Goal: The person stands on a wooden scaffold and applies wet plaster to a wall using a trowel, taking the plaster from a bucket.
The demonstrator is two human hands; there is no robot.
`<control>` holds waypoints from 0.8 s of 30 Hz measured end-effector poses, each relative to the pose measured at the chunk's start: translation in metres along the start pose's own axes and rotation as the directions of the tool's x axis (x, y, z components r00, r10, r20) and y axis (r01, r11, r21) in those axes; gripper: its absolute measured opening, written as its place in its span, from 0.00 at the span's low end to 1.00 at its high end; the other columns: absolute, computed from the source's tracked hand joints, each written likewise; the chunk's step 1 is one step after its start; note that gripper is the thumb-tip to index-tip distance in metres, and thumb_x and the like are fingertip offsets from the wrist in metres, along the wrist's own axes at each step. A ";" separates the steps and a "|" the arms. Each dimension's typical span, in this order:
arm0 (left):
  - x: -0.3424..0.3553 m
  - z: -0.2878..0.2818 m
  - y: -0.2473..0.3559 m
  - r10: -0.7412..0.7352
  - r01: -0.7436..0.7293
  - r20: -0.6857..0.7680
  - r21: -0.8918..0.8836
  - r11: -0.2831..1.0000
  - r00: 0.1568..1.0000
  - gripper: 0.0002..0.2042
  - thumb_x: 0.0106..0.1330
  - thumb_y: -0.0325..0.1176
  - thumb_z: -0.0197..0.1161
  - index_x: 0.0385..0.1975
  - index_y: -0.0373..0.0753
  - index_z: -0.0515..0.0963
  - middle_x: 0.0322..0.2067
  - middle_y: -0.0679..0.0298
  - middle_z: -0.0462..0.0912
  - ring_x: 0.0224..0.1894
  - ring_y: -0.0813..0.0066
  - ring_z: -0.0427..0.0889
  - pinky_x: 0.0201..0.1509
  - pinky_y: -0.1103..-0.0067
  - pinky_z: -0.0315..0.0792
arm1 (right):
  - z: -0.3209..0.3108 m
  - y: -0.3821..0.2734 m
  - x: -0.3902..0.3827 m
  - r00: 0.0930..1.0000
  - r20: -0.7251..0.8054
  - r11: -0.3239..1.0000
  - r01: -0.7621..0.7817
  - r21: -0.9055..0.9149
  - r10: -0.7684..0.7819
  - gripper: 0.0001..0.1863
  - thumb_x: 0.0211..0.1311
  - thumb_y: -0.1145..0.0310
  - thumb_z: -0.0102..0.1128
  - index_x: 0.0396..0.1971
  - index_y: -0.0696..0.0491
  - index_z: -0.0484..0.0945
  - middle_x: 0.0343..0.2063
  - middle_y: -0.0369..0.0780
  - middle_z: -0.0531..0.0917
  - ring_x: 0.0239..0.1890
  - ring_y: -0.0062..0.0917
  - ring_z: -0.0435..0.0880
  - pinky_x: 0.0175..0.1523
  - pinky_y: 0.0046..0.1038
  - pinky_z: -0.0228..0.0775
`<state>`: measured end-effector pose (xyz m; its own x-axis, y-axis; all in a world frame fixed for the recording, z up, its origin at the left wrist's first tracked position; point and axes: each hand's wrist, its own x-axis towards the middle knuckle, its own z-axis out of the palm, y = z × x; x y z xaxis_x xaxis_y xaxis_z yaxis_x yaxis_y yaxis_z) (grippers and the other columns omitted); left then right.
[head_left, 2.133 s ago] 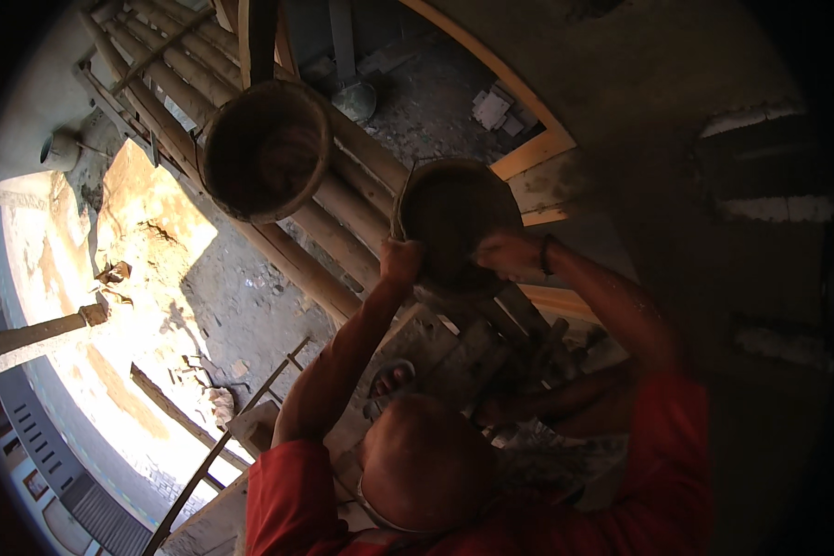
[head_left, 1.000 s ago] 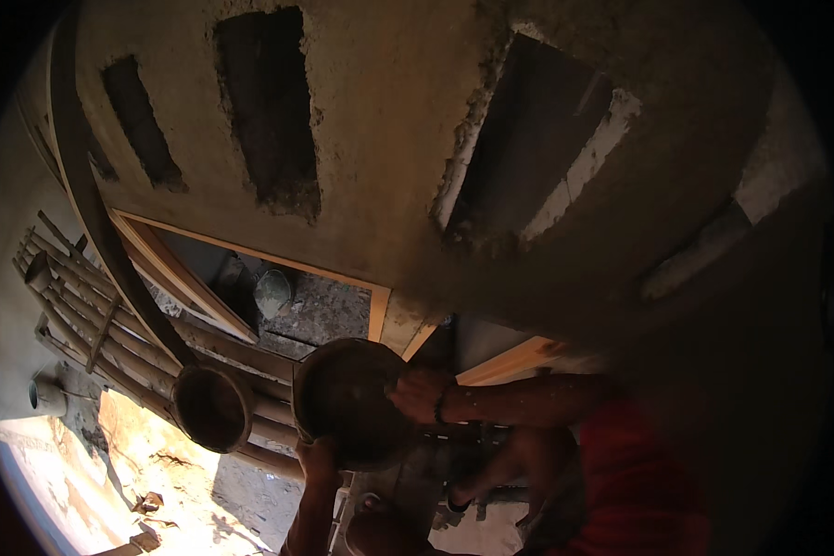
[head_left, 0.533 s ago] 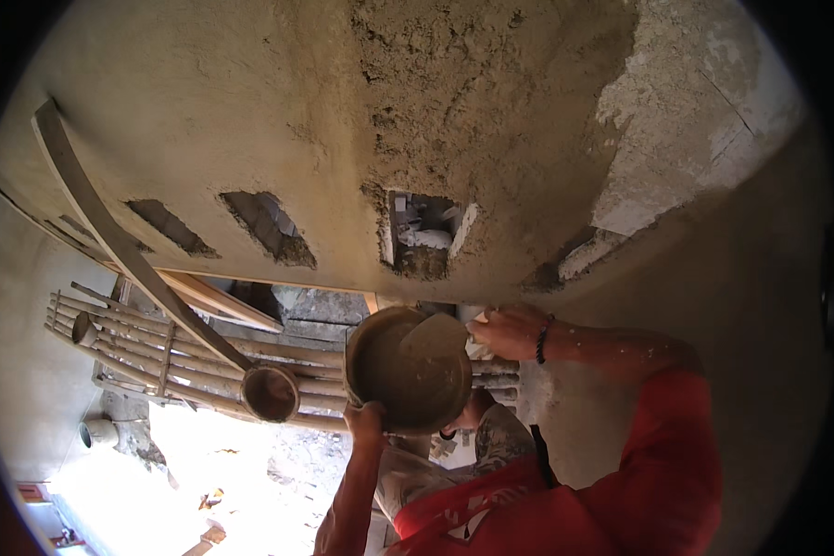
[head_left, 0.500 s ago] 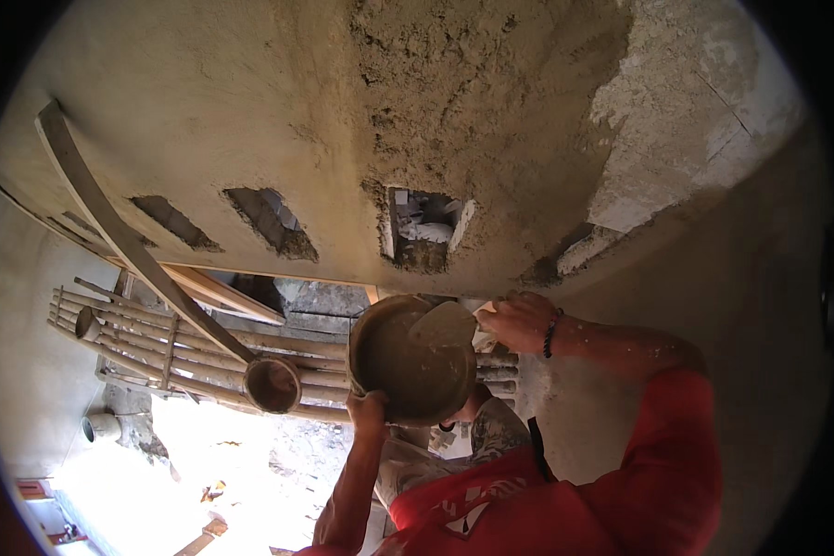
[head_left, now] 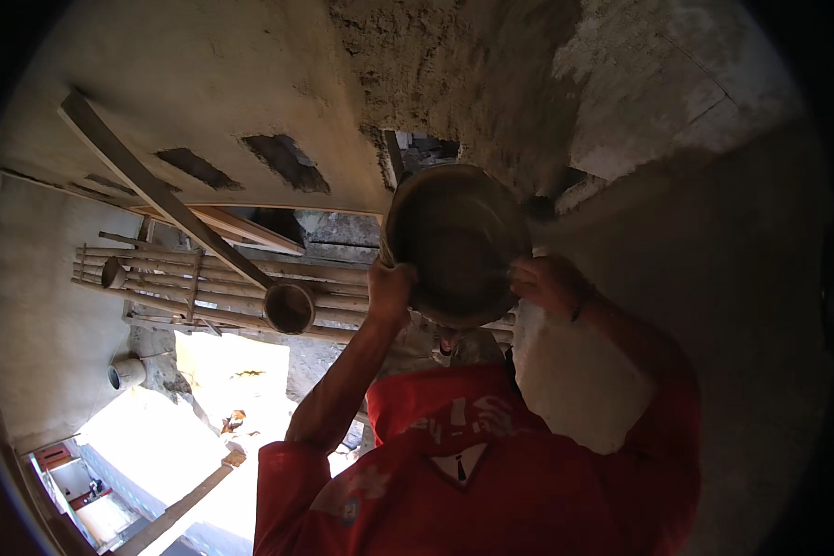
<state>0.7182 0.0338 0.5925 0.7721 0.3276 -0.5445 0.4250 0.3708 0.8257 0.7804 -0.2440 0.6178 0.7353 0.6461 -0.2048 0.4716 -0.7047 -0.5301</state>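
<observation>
A round, mortar-stained basin [head_left: 454, 310] is held up in front of me, tilted so that its dark inside shows. My left hand [head_left: 392, 289] grips its left rim, thumb over the edge. At the right rim, my right hand [head_left: 551, 285] has its fingers curled over the edge. No trowel can be made out in or beside this hand; the picture is dim and blurred there. Beyond the basin rises a wall [head_left: 343, 56] with rough, wet plaster, and the basin covers part of a rectangular opening [head_left: 426, 150] in it.
A scaffold of poles [head_left: 222, 284] runs below the wall on the left. On it stands a bucket [head_left: 288, 308], with a long wooden board [head_left: 157, 190] leaning from it to the wall. A smaller bucket [head_left: 113, 272] sits farther left. Another container [head_left: 127, 373] lies lower down.
The basin has gone up and to the right, now overlapping the wall opening. My right hand has come down to its rim; the trowel that it held over the basin no longer shows.
</observation>
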 end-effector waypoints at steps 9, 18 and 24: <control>-0.010 0.017 0.031 -0.013 0.013 0.079 -0.007 1.000 0.997 0.12 0.48 0.23 0.56 0.34 0.30 0.78 0.26 0.61 0.79 0.25 0.69 0.79 0.29 0.73 0.73 | -0.046 -0.013 -0.027 0.986 -0.166 0.999 -0.030 0.015 0.032 0.20 0.54 0.60 0.67 0.45 0.54 0.79 0.31 0.48 0.84 0.35 0.44 0.85 0.42 0.41 0.77; -0.016 0.011 0.044 -0.030 0.026 0.170 0.024 0.999 0.985 0.14 0.48 0.22 0.56 0.37 0.30 0.77 0.29 0.60 0.79 0.27 0.69 0.79 0.29 0.74 0.75 | -0.153 -0.077 -0.056 0.985 -0.103 0.990 -0.136 0.036 0.139 0.23 0.51 0.64 0.70 0.47 0.56 0.77 0.41 0.46 0.82 0.46 0.35 0.81 0.51 0.33 0.72; -0.025 -0.010 0.048 -0.011 0.007 0.153 0.025 1.000 0.988 0.15 0.47 0.22 0.56 0.37 0.31 0.77 0.30 0.61 0.79 0.29 0.69 0.79 0.32 0.74 0.75 | -0.229 -0.091 -0.056 0.998 0.061 0.997 -0.010 0.081 0.005 0.26 0.50 0.63 0.72 0.49 0.57 0.78 0.40 0.43 0.83 0.42 0.30 0.82 0.48 0.31 0.73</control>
<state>0.7151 0.0519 0.6440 0.8305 0.1866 -0.5249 0.4426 0.3512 0.8251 0.8075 -0.2837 0.8658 0.7067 0.6591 -0.2574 0.4230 -0.6852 -0.5930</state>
